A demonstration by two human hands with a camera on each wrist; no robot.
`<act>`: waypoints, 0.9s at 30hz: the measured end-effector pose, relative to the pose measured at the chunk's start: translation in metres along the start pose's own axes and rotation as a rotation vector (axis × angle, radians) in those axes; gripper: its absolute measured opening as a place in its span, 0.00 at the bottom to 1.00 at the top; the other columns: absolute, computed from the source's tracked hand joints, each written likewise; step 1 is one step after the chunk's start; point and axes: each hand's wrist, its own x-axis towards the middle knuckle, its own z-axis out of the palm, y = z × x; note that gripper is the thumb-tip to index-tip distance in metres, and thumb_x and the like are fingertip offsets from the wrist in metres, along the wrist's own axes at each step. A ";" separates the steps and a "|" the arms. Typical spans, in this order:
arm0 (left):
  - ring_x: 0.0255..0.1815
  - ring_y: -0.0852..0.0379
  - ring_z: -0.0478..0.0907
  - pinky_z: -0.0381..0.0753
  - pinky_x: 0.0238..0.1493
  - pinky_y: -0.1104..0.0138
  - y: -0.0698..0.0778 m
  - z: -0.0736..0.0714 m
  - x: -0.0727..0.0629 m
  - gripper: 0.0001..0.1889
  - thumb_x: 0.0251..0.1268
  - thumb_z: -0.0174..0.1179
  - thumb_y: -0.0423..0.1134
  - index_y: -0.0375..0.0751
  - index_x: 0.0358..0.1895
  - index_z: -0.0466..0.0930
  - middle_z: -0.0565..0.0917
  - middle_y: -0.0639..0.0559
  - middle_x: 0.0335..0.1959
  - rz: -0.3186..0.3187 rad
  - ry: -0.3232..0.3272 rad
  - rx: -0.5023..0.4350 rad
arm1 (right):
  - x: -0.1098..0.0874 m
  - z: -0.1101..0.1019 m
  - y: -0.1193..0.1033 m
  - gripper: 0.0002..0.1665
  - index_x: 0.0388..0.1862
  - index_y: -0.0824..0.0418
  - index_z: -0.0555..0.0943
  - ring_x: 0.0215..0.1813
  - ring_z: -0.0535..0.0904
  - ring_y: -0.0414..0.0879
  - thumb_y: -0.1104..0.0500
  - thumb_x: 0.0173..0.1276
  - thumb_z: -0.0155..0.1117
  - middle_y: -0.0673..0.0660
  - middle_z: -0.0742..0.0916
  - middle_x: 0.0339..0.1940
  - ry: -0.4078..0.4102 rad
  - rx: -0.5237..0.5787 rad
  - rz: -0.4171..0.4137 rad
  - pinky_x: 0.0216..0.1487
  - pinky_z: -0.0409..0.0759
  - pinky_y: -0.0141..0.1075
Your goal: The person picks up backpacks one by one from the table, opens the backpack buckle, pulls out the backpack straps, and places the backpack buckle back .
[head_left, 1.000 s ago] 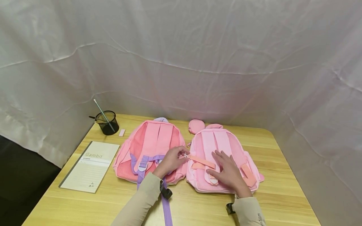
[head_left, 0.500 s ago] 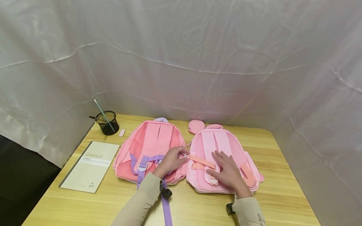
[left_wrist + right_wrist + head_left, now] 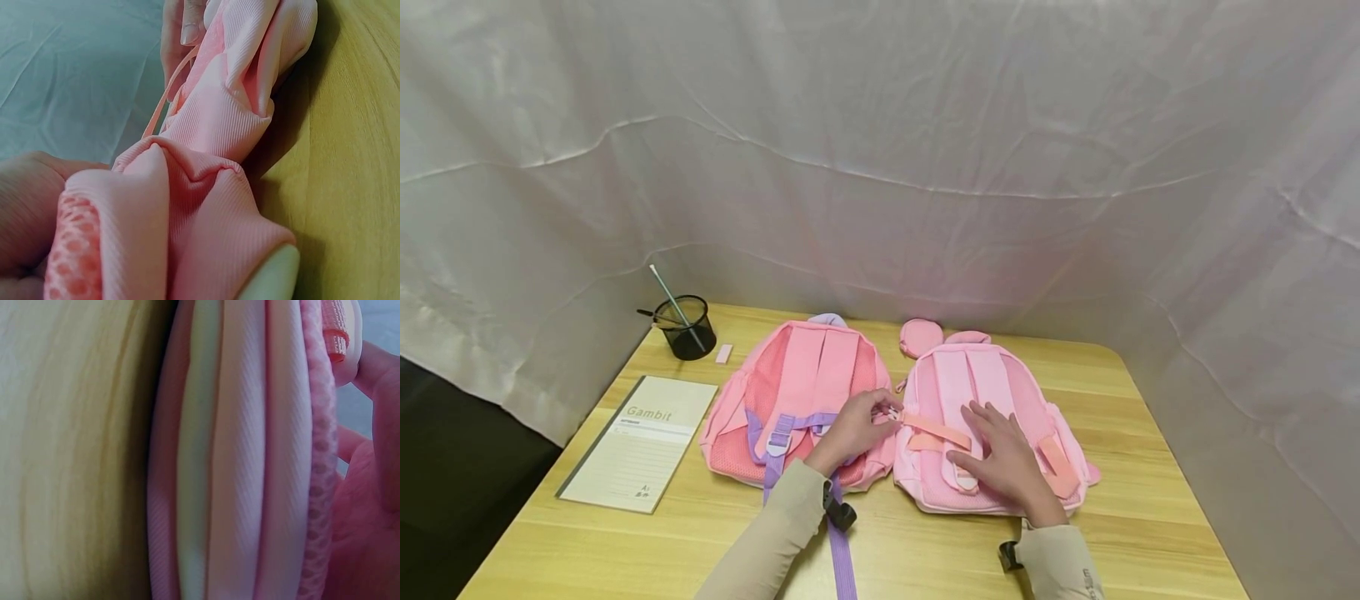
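Observation:
Two pink backpacks lie side by side, strap sides up: a coral-pink backpack (image 3: 801,367) with purple webbing (image 3: 842,554), and a paler pink backpack (image 3: 951,367). My left hand (image 3: 850,429) reaches over the coral one's right edge. Its thumb and fingers pinch the end of an orange strap (image 3: 936,429), with small white bits at the fingertips. In the left wrist view that strap (image 3: 164,103) rises in a curve beside the pink fabric (image 3: 212,119). My right hand (image 3: 1003,454) lies spread over the paler backpack's lower middle, thumb near its white buckle (image 3: 966,480).
A cream notebook (image 3: 640,442) lies at the left. Behind it stand a black mesh pen cup (image 3: 691,337) and a small pink eraser (image 3: 724,353). A round pink pouch (image 3: 921,337) sits at the back between the bags. Grey cloth (image 3: 880,167) hangs round the wooden table (image 3: 1150,500).

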 end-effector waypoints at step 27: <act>0.52 0.49 0.82 0.82 0.55 0.53 0.019 -0.016 -0.004 0.16 0.65 0.69 0.34 0.42 0.56 0.85 0.86 0.48 0.51 0.061 0.099 0.051 | -0.001 -0.008 -0.005 0.49 0.79 0.56 0.68 0.81 0.60 0.66 0.35 0.67 0.69 0.64 0.71 0.79 0.014 0.045 0.012 0.81 0.50 0.64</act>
